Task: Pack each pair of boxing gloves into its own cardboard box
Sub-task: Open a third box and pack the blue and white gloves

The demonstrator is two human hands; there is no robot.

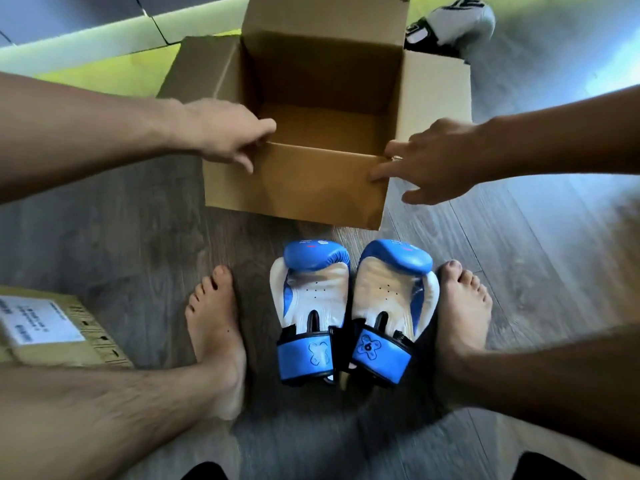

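An open cardboard box [301, 188] stands on the wooden floor ahead of me, flaps up, nothing inside. My left hand [228, 133] is at its near left corner, fingers extended and touching the rim. My right hand [429, 168] is at the near right corner, fingers straight against the front wall. Two blue and white boxing gloves lie palm up side by side between my bare feet: the left glove [313, 306] and the right glove [391, 303]. A white and black boxing glove [453, 24] lies behind the box at the upper right.
A second cardboard box [55, 327] with a white label sits at the lower left beside my left foot [214, 327]. My right foot [460, 313] touches the right blue glove. A yellow-green mat [104, 74] lies behind the box on the left.
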